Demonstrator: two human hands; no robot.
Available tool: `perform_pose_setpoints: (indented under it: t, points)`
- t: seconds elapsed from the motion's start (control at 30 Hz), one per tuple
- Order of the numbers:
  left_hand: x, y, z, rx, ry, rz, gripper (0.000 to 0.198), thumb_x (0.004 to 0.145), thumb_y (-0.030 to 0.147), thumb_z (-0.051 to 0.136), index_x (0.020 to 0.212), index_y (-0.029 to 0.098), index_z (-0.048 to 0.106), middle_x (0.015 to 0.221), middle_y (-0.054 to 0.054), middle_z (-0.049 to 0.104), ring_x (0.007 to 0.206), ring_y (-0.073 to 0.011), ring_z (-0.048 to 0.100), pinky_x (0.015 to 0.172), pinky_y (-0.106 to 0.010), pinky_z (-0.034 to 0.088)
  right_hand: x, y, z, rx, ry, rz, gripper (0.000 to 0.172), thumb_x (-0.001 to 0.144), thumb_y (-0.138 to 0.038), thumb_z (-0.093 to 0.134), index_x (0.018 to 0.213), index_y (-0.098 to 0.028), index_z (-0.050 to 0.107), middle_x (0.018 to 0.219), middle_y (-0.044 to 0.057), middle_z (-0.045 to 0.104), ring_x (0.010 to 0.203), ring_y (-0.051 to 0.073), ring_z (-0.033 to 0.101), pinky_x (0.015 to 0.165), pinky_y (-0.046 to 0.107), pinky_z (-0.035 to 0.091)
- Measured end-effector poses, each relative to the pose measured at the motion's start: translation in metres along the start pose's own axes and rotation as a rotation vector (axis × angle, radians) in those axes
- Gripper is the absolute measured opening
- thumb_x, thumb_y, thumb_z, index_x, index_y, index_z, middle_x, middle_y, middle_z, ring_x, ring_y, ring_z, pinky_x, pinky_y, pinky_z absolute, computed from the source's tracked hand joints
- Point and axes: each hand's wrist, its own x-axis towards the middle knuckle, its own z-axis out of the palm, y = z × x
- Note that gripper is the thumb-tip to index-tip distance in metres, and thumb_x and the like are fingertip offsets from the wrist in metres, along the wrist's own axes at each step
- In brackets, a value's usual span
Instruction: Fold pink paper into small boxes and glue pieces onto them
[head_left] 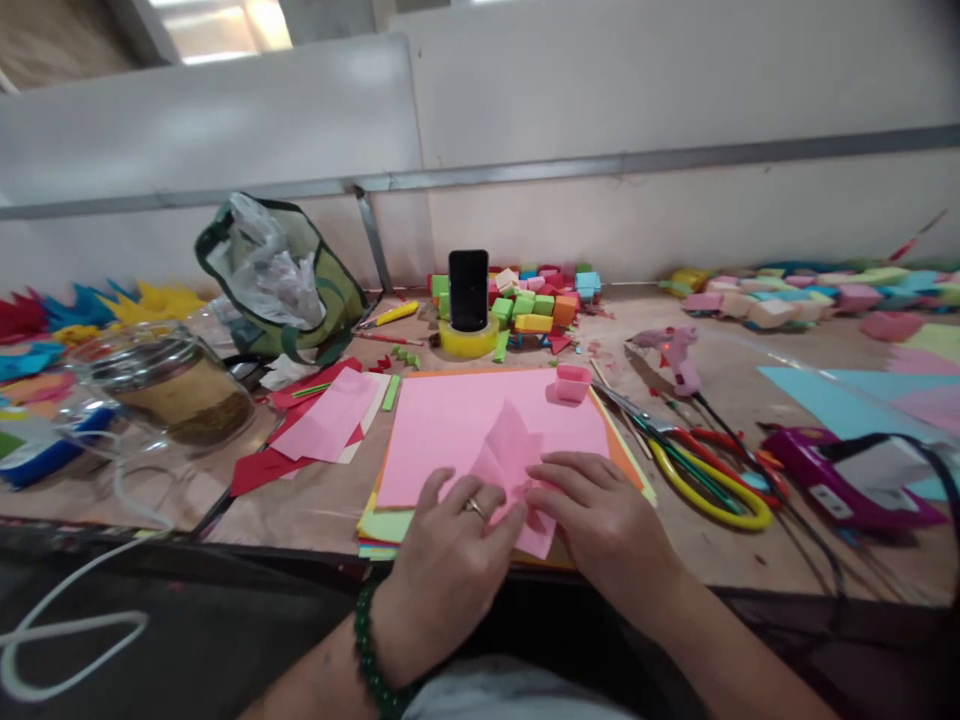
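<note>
My left hand (457,560), with a ring and a green bead bracelet, grips the near left part of a creased pink paper piece (504,448). On its right side my right hand (607,525) pinches the same piece, fingers curled in. The folded piece stands partly raised above a flat pink sheet (435,415), which tops a stack of coloured paper. My fingers hide the lower folds. A small folded pink paper box (572,383) sits on the sheet's far right corner.
Right of the stack lie yellow-handled scissors (712,490), a pink glue gun (675,358) and a purple tape dispenser (844,475). Behind stand a phone (469,290) on a tape roll (469,338) and small paper boxes (536,310). At left are a glass jar (176,385) and a green bag (281,280).
</note>
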Motion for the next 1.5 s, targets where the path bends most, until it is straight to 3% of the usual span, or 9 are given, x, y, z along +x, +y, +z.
perform_pose_setpoints:
  t: [0.07,0.23,0.53,0.7,0.87,1.03,1.2,1.33,1.5]
  points:
    - [-0.002,-0.009,-0.002,-0.004,-0.093,-0.062,0.027,0.084,0.015,0.054,0.11,0.022,0.059,0.109,-0.005,0.064,0.095,-0.0231,0.054,0.091,-0.045,0.031,-0.005,0.005,0.006,0.044,-0.016,0.013,0.023,0.086,-0.006,0.047,0.091,-0.019,0.065,0.103,0.009,0.07,0.101,0.024,0.06,0.088,0.045,0.049]
    - [-0.002,-0.027,-0.004,-0.084,-0.25,-0.115,0.025,0.086,0.015,0.051,0.108,0.024,0.06,0.111,-0.003,0.065,0.097,-0.0231,0.054,0.084,-0.042,0.034,-0.01,0.01,0.006,0.22,-0.125,0.096,0.038,0.073,0.005,0.041,0.099,-0.015,0.059,0.1,0.013,0.068,0.098,0.023,0.062,0.081,0.039,0.053]
    - [0.016,-0.041,0.009,-0.347,-0.278,-0.23,0.021,0.087,0.012,0.047,0.093,0.02,0.065,0.092,-0.004,0.066,0.087,-0.0184,0.056,0.077,-0.033,0.04,-0.007,0.029,-0.001,0.156,-0.239,0.289,0.055,0.072,0.001,0.047,0.123,-0.017,0.052,0.1,0.01,0.066,0.092,0.022,0.062,0.077,0.034,0.053]
    - [0.026,-0.049,0.016,-0.36,-0.329,-0.388,0.021,0.091,0.024,0.044,0.073,0.017,0.054,0.076,-0.003,0.059,0.074,-0.017,0.053,0.068,-0.029,0.038,-0.007,0.048,-0.001,0.203,-0.275,0.553,0.025,0.088,-0.023,0.048,0.11,-0.021,0.059,0.087,0.005,0.065,0.077,0.018,0.062,0.07,0.03,0.049]
    - [0.027,-0.05,0.022,-0.246,-0.372,-0.499,0.024,0.092,0.032,0.042,0.072,0.019,0.048,0.072,-0.002,0.058,0.069,-0.0177,0.053,0.063,-0.028,0.035,-0.006,0.052,0.001,0.206,-0.256,0.666,0.032,0.084,-0.03,0.054,0.115,-0.019,0.055,0.071,-0.001,0.061,0.066,0.016,0.056,0.061,0.026,0.041]
    - [0.024,-0.046,0.025,-0.183,-0.337,-0.528,0.016,0.091,0.031,0.045,0.096,0.018,0.053,0.08,-0.004,0.064,0.076,-0.02,0.059,0.066,-0.03,0.038,-0.007,0.048,0.003,0.071,-0.215,0.619,0.038,0.085,-0.028,0.051,0.121,-0.016,0.055,0.075,0.004,0.062,0.073,0.02,0.057,0.067,0.03,0.043]
    - [0.024,-0.039,0.026,0.032,-0.232,-0.399,0.039,0.09,0.024,0.045,0.129,0.019,0.045,0.103,-0.011,0.062,0.095,-0.0254,0.056,0.081,-0.039,0.04,-0.006,0.044,0.008,-0.071,-0.123,0.544,0.037,0.088,-0.028,0.049,0.121,-0.012,0.056,0.081,0.008,0.064,0.078,0.022,0.058,0.07,0.033,0.047]
    - [0.021,-0.031,0.025,0.04,-0.243,-0.177,0.044,0.086,0.013,0.046,0.126,0.029,0.052,0.121,-0.012,0.054,0.108,-0.0279,0.05,0.089,-0.044,0.039,-0.005,0.042,0.012,-0.188,-0.129,0.302,0.03,0.087,-0.015,0.049,0.114,-0.016,0.062,0.099,0.012,0.064,0.09,0.023,0.057,0.079,0.036,0.048]
    - [0.018,-0.027,0.02,0.043,-0.266,-0.187,0.048,0.079,0.004,0.049,0.118,0.03,0.059,0.14,-0.013,0.042,0.129,-0.0329,0.035,0.103,-0.056,0.025,-0.002,0.041,0.01,-0.126,-0.215,0.027,0.02,0.086,-0.009,0.054,0.095,-0.019,0.068,0.1,0.009,0.065,0.093,0.022,0.054,0.082,0.034,0.047]
